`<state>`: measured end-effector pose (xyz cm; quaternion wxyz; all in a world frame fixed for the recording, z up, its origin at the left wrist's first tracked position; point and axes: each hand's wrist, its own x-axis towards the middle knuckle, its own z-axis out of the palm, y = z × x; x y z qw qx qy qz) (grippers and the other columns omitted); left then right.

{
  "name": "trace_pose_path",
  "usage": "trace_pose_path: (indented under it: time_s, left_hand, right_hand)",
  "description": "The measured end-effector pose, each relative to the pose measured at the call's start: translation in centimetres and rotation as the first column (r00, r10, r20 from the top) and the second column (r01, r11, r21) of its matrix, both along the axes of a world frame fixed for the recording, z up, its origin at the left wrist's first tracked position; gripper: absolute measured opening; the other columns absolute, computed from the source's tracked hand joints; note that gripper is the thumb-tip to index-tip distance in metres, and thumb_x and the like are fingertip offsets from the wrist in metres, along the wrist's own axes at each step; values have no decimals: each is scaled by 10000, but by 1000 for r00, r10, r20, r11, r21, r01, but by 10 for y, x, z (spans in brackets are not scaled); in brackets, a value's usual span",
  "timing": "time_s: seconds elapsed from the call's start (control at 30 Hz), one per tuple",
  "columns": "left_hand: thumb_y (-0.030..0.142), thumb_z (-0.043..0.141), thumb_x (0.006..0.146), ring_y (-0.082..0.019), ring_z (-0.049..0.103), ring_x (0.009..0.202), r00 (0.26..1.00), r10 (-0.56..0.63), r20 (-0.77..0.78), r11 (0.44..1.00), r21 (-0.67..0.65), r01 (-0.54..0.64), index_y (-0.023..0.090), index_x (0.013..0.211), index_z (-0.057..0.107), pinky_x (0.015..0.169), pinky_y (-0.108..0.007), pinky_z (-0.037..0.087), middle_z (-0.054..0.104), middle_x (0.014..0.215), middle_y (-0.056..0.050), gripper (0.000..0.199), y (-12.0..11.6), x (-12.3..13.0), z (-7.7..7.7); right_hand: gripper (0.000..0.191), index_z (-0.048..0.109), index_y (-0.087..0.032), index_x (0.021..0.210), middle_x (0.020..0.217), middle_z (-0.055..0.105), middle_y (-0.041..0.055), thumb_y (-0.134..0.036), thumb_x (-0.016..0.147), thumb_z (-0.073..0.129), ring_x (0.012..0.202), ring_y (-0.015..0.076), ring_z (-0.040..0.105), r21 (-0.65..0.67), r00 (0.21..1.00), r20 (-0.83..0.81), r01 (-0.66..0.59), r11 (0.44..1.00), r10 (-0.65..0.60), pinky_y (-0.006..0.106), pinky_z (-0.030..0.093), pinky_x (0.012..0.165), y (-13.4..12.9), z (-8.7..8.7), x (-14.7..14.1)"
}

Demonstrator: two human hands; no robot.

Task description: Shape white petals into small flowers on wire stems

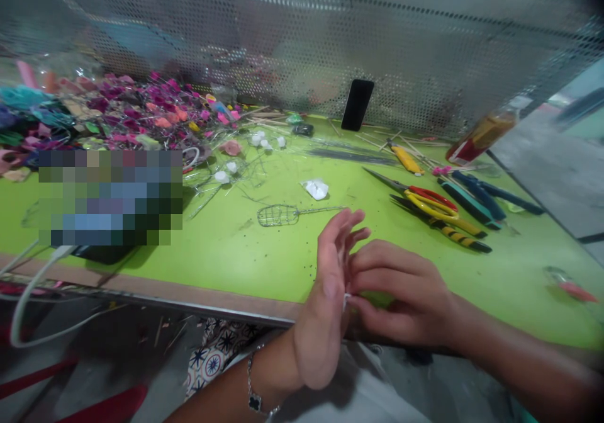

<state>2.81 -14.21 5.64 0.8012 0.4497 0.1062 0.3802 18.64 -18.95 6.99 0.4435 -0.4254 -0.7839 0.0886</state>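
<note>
My left hand (328, 291) is raised on edge at the table's front edge, its fingers stretched up and slightly curled. Against its palm, the fingertips of my right hand (401, 291) pinch a small white bit (347, 297), mostly hidden between the hands. Just beyond my fingers, a wire piece shaped like a small racket (278, 215) lies flat on the green table (226, 253). A crumpled white lump (316, 189) rests behind it.
Scissors (431, 203), pliers (472, 199) and a yellow cutter (406, 158) lie at the right. A bottle (486, 133) and an upright phone (357, 104) stand behind. Colourful flower pieces (141, 111) heap at the left, near a pixelated device (113, 203) with a white cable.
</note>
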Motion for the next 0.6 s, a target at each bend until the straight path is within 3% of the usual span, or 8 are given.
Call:
trace_pose_path:
  time_s: [0.2, 0.33, 0.47, 0.6]
  left_hand:
    - [745, 321, 1077, -362, 359, 1608, 1000, -1, 5, 999, 50, 0, 302, 1638, 374, 1370, -522, 201, 393, 1760, -85, 717, 2, 0, -5]
    - [790, 413, 1034, -366, 341, 1626, 999, 36, 19, 999, -33, -36, 328, 1627, 395, 1385, -521, 163, 395, 1766, -70, 753, 3, 1, 1]
    - [786, 478, 1007, -367, 305, 1647, 998, 57, 27, 988, -143, -52, 345, 1623, 415, 1393, -530, 137, 388, 1776, -52, 760, 3, 1, 8]
    - [745, 502, 1023, -349, 359, 1609, 996, 88, 18, 991, -106, -85, 323, 1599, 453, 1376, -506, 198, 411, 1753, -66, 715, 2, 0, 6]
  right_hand:
    - [245, 725, -185, 1107, 1012, 772, 87, -79, 886, 741, 952, 206, 770, -5, 999, -31, -22, 1000, 22, 345, 668, 911, 0, 1, -2]
    - [333, 748, -118, 1239, 1097, 784, 123, -108, 912, 806, 1015, 210, 776, 12, 1000, -21, -2, 1000, 2, 335, 651, 945, -2, 1, 2]
    - [228, 801, -111, 1181, 1130, 782, 133, -70, 957, 787, 1079, 208, 770, -6, 1000, -10, 0, 1000, 0, 325, 638, 984, -3, 0, 3]
    - [130, 811, -117, 1071, 1074, 781, 120, -73, 952, 784, 1019, 188, 777, -40, 998, -58, 6, 999, -8, 287, 649, 936, -1, 0, 0]
